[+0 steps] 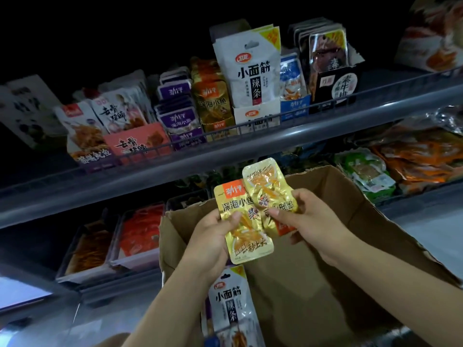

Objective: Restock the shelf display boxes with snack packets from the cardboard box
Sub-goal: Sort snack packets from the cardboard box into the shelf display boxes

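The head camera looks at two bare hands above an open cardboard box [325, 259]. The left hand [213, 236] grasps a gold packet [240, 221] with an orange corner label, its thumb pressed on the front of it. The right hand [305, 216] pinches a second gold packet [265, 186], which is tilted and overlaps the upper right part of the first one. Both packets are in the air over the left half of the box and touch each other.

Just below the left hand, at the left wall of the box, a tall white packet [229, 304] with black characters stands upright.

Above the box runs a grey shelf [225, 149] with a low wire rail. On it, straight above the box, stands a gold display box [215, 108] filled with packets of the same gold kind. Left of it is a purple display box [179, 116], and right of it a white display box [255, 113] with one tall white packet standing high. To the right of the cardboard box lie green and orange bags [400, 169] on a lower shelf.
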